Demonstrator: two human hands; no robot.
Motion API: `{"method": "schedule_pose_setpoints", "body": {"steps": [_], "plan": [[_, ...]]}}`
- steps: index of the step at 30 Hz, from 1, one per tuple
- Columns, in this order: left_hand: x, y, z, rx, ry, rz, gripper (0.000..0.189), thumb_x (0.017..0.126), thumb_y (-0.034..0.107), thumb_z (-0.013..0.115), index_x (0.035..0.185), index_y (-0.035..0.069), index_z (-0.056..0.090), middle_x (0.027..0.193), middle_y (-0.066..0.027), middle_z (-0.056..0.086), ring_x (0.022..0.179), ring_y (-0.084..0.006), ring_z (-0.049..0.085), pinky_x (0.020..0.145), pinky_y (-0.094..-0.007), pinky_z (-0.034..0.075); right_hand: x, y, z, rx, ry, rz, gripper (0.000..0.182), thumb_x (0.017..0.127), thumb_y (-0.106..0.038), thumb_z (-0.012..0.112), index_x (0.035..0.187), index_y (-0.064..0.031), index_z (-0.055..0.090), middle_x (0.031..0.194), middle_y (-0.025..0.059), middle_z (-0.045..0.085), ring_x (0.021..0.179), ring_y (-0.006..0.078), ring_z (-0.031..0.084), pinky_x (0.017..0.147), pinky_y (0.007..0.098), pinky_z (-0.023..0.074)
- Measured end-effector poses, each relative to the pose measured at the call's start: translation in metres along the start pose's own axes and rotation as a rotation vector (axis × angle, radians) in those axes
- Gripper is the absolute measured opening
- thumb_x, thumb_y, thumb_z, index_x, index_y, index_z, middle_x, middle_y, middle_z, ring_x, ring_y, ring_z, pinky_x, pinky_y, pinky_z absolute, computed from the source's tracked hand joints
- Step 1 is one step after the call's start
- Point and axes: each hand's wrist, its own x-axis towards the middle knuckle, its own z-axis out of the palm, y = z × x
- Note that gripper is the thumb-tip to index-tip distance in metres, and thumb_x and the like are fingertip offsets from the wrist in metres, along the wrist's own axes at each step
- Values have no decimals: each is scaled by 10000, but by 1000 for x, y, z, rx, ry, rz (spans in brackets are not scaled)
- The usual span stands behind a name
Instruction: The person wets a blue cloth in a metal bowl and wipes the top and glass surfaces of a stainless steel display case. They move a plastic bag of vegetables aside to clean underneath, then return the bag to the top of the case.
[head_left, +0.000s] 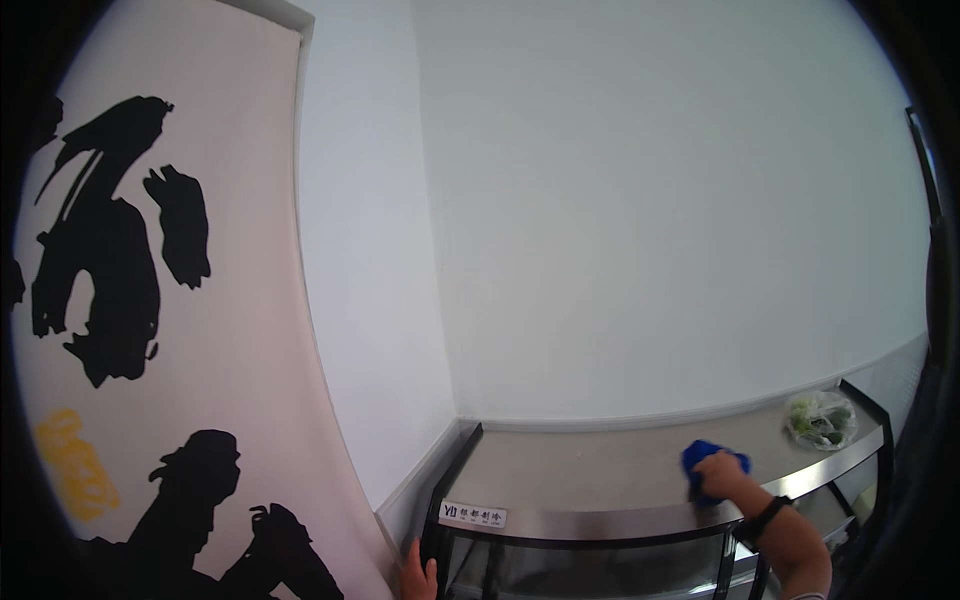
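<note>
My right hand (721, 474) holds a crumpled blue cloth (701, 455) against the top of a stainless-steel display cabinet (585, 465), close to its front edge. A dark band is around the right wrist. At the cabinet's left front corner, my left hand (418, 576) is by the black frame with its fingers pointing up and the thumb apart; nothing shows in it, and its lower part is cut off by the picture's edge. Glass panels (607, 570) form the cabinet's front below the metal top.
A clear plastic bag of green vegetables (821, 420) lies on the cabinet top's right end. A label plate (472, 515) bearing writing is on its left front edge. Pale walls (637, 225) rise behind; a blind (247, 300) with black brush marks hangs at left.
</note>
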Motion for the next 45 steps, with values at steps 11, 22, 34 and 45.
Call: {"method": "schedule_pose_setpoints", "body": {"steps": [11,22,34,45], "plan": [[-1,-17,10,-31,51,107,465,956,194,438,1381,27,348,1297,-264,470,1145,-437,474,947,-488,391,27,-168,-44,362,15,-360,390,726,-103,607,1100,-194,668,1100,81,640,1006,314,559,930,381,435],[-9,-17,-6,-4,-1,14,443,965,218,409,1362,25,378,1149,-267,568,980,-415,574,839,-477,450,-30,-57,-48,147,-120,144,448,796,-151,519,1168,-384,610,1166,15,615,1150,236,496,966,486,317],[-8,-3,-17,-44,45,85,457,966,277,434,1325,-4,412,1151,-271,561,981,-435,557,842,-483,447,-50,8,2,207,281,407,571,782,-194,554,1331,-313,455,1330,9,506,1301,272,364,1000,510,275],[-17,18,-47,-243,12,294,625,811,183,593,1362,1,360,1362,-238,372,1286,-418,317,1049,-524,245,25,-32,4,310,282,368,358,766,-133,513,1095,-155,655,1094,116,641,1039,317,588,910,419,464]]}}
